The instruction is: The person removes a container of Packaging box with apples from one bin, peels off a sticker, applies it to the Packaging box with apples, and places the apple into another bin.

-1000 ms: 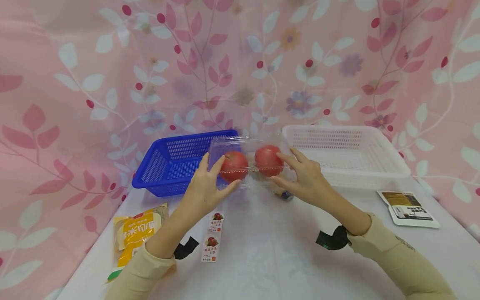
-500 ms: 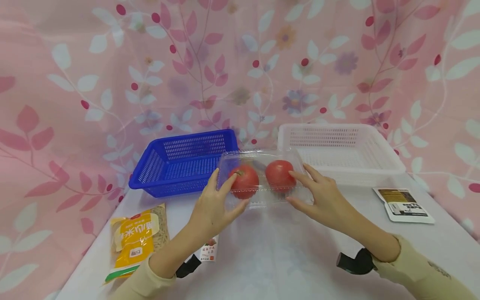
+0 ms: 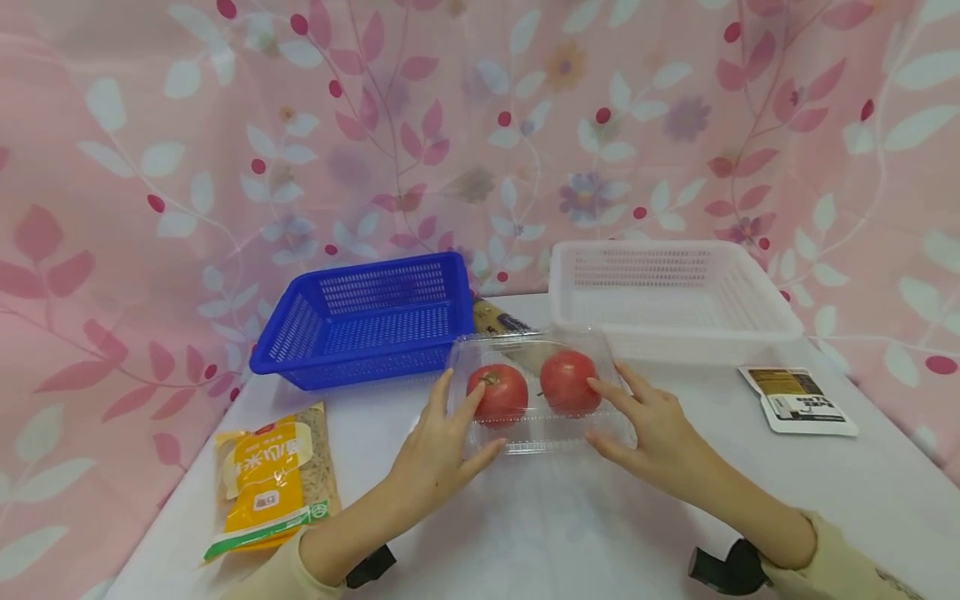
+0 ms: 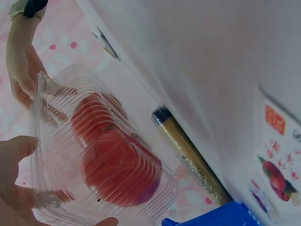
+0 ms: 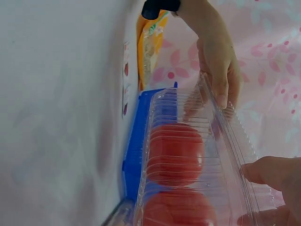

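Observation:
A clear plastic clamshell box (image 3: 536,433) hangs above the white table, one hand at each end. Inside it are two red tomatoes, a left tomato (image 3: 498,397) and a right tomato (image 3: 570,382), side by side. My left hand (image 3: 437,454) grips the left end, thumb at the near edge and fingers spread over the lid and side. At the opposite end my right hand (image 3: 662,427) holds the box the same way. In the right wrist view the right thumb (image 5: 268,172) presses the box's rim. The ribbed underside (image 4: 99,94) shows in the left wrist view.
Behind stand a blue basket (image 3: 375,367) at left and a white basket (image 3: 675,337) at right, with a long packet (image 3: 495,317) between them. A yellow food bag (image 3: 273,479) lies left, a white pouch (image 3: 798,402) right. Printed labels (image 4: 277,165) lie on the table.
Both hands have brought the box with the tomatoes nearer and lower, and slightly right. The packet behind it has come into clearer view; the labels are now covered in the head view.

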`<state>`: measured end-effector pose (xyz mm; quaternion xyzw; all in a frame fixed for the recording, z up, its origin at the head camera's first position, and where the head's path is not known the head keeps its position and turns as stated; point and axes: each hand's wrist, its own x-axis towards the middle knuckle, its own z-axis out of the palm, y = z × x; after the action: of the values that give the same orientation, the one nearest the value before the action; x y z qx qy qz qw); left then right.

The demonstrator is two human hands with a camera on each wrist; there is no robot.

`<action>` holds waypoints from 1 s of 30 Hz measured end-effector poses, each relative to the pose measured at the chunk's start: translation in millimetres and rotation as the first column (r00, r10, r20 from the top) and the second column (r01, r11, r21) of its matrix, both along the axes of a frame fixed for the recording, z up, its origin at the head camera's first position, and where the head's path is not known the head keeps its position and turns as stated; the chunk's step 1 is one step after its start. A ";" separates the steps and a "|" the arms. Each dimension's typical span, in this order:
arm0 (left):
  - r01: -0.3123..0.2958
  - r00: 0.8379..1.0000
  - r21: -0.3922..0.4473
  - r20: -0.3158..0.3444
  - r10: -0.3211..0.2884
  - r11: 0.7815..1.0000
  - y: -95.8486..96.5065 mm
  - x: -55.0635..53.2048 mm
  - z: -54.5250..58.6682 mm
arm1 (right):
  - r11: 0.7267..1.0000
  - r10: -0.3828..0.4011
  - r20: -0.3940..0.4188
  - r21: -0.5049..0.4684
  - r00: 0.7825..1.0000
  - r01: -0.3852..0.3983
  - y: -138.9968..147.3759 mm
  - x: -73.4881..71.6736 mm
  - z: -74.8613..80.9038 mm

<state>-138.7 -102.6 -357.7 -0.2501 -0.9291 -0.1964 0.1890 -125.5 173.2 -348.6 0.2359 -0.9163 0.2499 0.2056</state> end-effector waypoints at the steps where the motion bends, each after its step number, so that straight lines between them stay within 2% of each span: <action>1: 0.001 1.000 -0.003 0.003 -0.001 1.000 0.1 0.2 -2.1 | 1.000 0.004 -0.014 -0.001 1.000 -0.004 -0.4 -0.1 -2.0; 3: 0.007 1.000 -0.009 0.018 -0.007 1.000 0.7 0.3 -6.2 | 1.000 0.007 -0.021 -0.008 1.000 -0.007 -0.9 0.1 -5.6; 9: 0.016 0.996 -0.039 0.088 -0.013 0.999 2.0 4.1 -19.0 | 1.000 0.000 0.035 -0.015 0.999 0.000 0.5 5.1 -19.2; 15: 0.030 0.993 -0.049 0.118 -0.024 0.998 0.9 9.2 -27.7 | 1.000 0.010 0.046 -0.011 0.999 -0.009 1.8 8.0 -33.5; 26: 0.086 0.988 -0.112 0.140 -0.070 0.990 -2.9 11.5 -31.3 | 1.000 -0.010 0.099 -0.006 0.995 0.010 1.7 10.9 -44.5; 30: 0.087 0.985 -0.142 0.163 -0.063 0.986 -3.6 11.1 -32.0 | 1.000 -0.001 0.098 -0.016 0.995 0.003 2.1 12.2 -47.0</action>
<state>-127.6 -106.2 -389.6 -0.2821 -0.9430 -0.1528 0.0881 -113.3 175.3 -395.6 0.2208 -0.9235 0.2683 0.1628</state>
